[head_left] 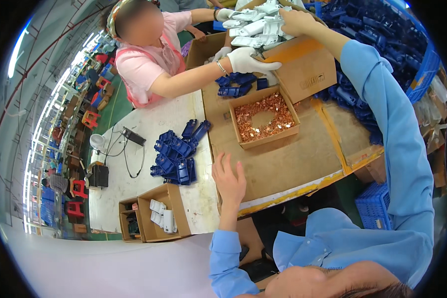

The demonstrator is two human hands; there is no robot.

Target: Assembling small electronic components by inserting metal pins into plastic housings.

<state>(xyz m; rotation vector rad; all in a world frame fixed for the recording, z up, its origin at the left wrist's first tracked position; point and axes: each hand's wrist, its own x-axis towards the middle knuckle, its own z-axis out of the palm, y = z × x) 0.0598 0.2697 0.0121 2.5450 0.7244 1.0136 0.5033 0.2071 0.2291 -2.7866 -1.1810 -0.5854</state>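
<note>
My left hand [229,180] is open with its fingers spread, over the edge of the cardboard-covered table and holding nothing. My right hand [299,23] reaches far forward, its fingers curled at the upper rim of a tilted cardboard box [308,67]; the fingertips are partly hidden. White plastic housings [258,27] are heaped in that box. Across the table, a co-worker's white-gloved hand [249,60] rests against the box's near left corner. Below the box stands a shallow carton [271,137] of small copper-coloured metal pieces.
Blue plastic housings [176,154] lie piled on the white table [134,198]. Small boxes [181,208] at its near edge hold white housings and dark parts. A black adapter [134,136] trails cables. More blue parts [350,102] heap at right, beside a blue crate [424,74].
</note>
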